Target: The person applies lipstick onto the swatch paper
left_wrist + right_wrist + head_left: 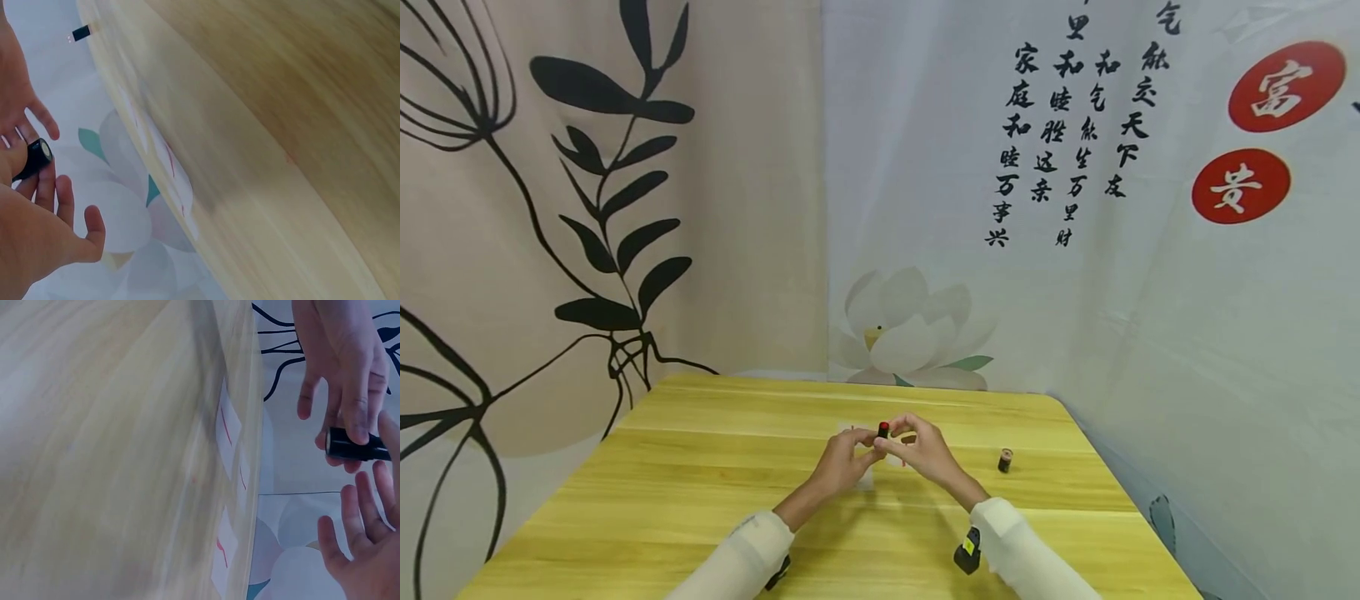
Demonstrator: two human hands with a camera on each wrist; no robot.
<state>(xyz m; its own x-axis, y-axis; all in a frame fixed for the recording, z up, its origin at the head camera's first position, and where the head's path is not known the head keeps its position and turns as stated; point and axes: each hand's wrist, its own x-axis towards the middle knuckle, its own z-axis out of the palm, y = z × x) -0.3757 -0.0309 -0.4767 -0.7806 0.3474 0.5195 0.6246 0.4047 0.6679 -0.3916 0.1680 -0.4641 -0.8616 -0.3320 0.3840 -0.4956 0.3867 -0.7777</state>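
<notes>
Between the two hands, a black lipstick (883,431) is held above the table with its red tip showing in the head view. My left hand (840,460) pinches the tube between thumb and fingers. From the other side, my right hand (925,450) has its thumb and index finger at the same tube, its other fingers spread apart in the right wrist view. The round base of the lipstick (340,444) faces away from the right palm. Beneath the hands, white papers (228,428) with red strokes lie on the table, partly hidden in the head view.
A small black cylinder (1005,460) with a paler end stands on the table to the right of the hands. The wood-patterned table (722,475) ends at the back against a printed curtain (760,208). A black wrist device (967,552) hangs under the right sleeve.
</notes>
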